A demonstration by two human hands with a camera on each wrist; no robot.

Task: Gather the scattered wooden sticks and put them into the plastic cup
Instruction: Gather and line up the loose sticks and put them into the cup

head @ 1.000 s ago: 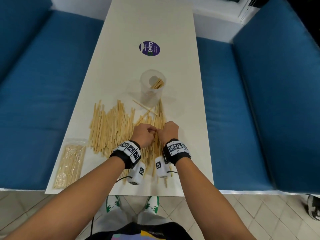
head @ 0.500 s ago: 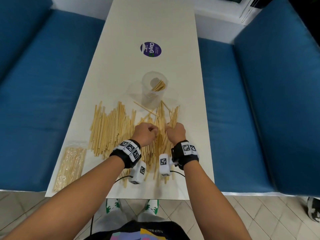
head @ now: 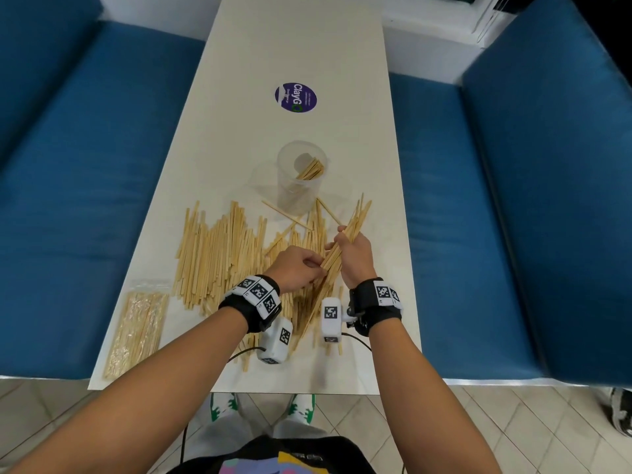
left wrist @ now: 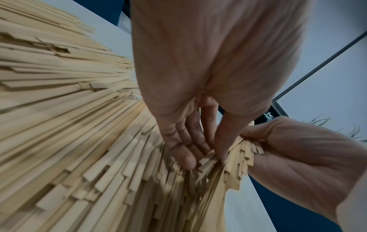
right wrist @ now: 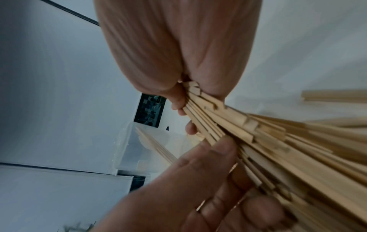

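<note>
Pale wooden sticks (head: 219,254) lie spread over the white table (head: 294,39), in front of a clear plastic cup (head: 301,179) that stands upright with a few sticks inside. My right hand (head: 345,239) grips a thick bundle of sticks (head: 355,217), raised off the pile and slanting up to the right, just right of the cup. My left hand (head: 316,268) pinches the bundle's lower end, thumb over it and fingers beneath. In the left wrist view its fingertips (left wrist: 188,158) sit on the stick ends. The right wrist view shows the bundle (right wrist: 228,124) in my fist and the cup (right wrist: 139,149) beyond.
A sealed plastic packet of thin sticks (head: 136,333) lies at the table's near left corner. A round purple sticker (head: 295,97) is on the tabletop beyond the cup. Blue sofas (head: 102,165) flank the narrow table on both sides.
My right hand has lifted a bundle of sticks off the pile and swung its far end up and to the right. The left hand has stayed at the bundle's lower end.
</note>
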